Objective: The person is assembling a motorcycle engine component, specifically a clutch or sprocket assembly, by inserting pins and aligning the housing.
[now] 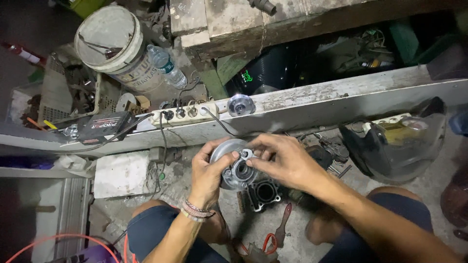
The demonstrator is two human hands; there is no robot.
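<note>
Both hands met over a round metal pulley assembly (pixel 237 170) held above the floor between the person's knees; left hand (pixel 207 174) gripped the disc's rim from nine o'clock, thumb laid across its face, while right hand (pixel 282 160) closed in from three o'clock, fingertips pinched around the small nut (pixel 245 155) at twelve o'clock of the hub. Directly below, at six o'clock, a dark engine casting (pixel 264 194) lay on the concrete; a red-handled tool (pixel 283 225) rested beyond it, nearer the body. At twelve o'clock of the hands a spare shiny disc (pixel 241 104) sat on the grey beam (pixel 341 100), with a white power strip (pixel 184 113) at eleven o'clock and a bucket (pixel 117 46) further out. By my judgement, the work wanted the left grip firm so the disc could not spin; the right fingers needed to keep the small part square to the shaft, turning lightly, and held over the lap lest it drop among the clutter.
</note>
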